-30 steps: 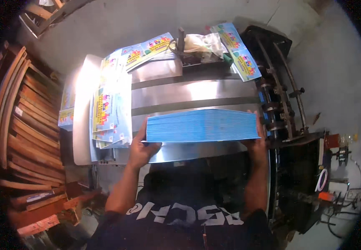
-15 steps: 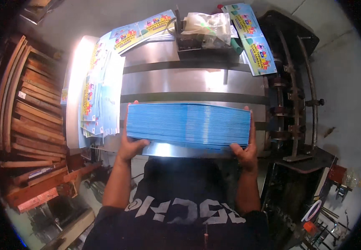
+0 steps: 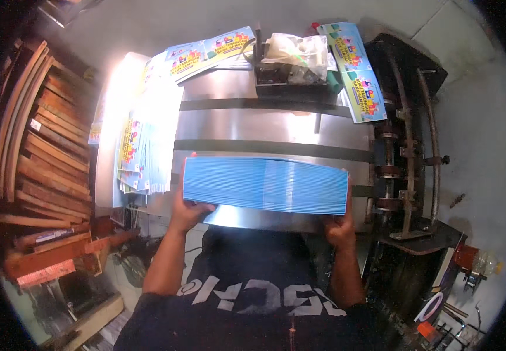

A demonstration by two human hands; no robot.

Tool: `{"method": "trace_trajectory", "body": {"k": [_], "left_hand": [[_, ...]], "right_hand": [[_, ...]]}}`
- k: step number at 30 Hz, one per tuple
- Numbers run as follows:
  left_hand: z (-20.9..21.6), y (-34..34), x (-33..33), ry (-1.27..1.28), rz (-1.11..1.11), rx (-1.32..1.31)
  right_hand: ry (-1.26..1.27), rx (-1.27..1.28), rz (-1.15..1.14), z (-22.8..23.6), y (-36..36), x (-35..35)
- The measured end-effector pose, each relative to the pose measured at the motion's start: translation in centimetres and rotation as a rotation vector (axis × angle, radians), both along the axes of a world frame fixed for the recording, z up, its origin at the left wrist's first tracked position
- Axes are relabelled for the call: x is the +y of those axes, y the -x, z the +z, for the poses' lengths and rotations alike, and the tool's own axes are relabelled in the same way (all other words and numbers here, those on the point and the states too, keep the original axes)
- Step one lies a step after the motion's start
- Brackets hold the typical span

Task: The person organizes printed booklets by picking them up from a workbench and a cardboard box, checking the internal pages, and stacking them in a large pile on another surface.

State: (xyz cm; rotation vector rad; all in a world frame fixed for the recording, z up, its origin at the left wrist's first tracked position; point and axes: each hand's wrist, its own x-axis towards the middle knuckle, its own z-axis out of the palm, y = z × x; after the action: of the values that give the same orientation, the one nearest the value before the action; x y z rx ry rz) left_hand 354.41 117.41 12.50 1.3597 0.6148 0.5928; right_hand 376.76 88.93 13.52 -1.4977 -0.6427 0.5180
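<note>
A thick stack of light-blue booklets (image 3: 264,185) spans the gap between my two hands, its layered edges facing up toward me. My left hand (image 3: 187,206) grips the stack's left end, the thumb along its near side and fingertips showing at the far left corner. At the opposite end my right hand (image 3: 342,219) is closed round the stack, its thumb partly tucked beneath the near edge. Below and beyond the stack lies a shiny metal table (image 3: 229,126) crossed by dark bands. Whether the stack rests on that surface or is held above it, I cannot tell.
Printed booklets (image 3: 139,152) lie piled at the left, with more booklets (image 3: 206,54) at the back and others (image 3: 361,82) back right. A black box (image 3: 291,88) holds a plastic bag (image 3: 295,50). Machine rollers (image 3: 388,169) flank the right; a wooden rack (image 3: 57,146) stands left.
The stack is tilted a little differently, its near edge now more even, and my right thumb has slid down under it. The whole view has shifted slightly downward.
</note>
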Motion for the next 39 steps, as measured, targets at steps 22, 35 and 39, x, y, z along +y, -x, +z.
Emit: {"method": "trace_trajectory", "body": {"k": [22,35,39], "left_hand": [[-0.6,2.1,-0.7,-0.643,0.071,0.249],[-1.7,46.5,-12.3,0.166,0.854,0.074],[0.7,55.0,-18.3,0.241,1.189,0.182]], "right_hand": [[0.419,-0.416,-0.126,-12.7,-5.6,-4.7],[0.275,0.184,0.895,0.9,34.0,18.8],[0.222,0.157,1.294,-1.5,45.6,23.9]]}}
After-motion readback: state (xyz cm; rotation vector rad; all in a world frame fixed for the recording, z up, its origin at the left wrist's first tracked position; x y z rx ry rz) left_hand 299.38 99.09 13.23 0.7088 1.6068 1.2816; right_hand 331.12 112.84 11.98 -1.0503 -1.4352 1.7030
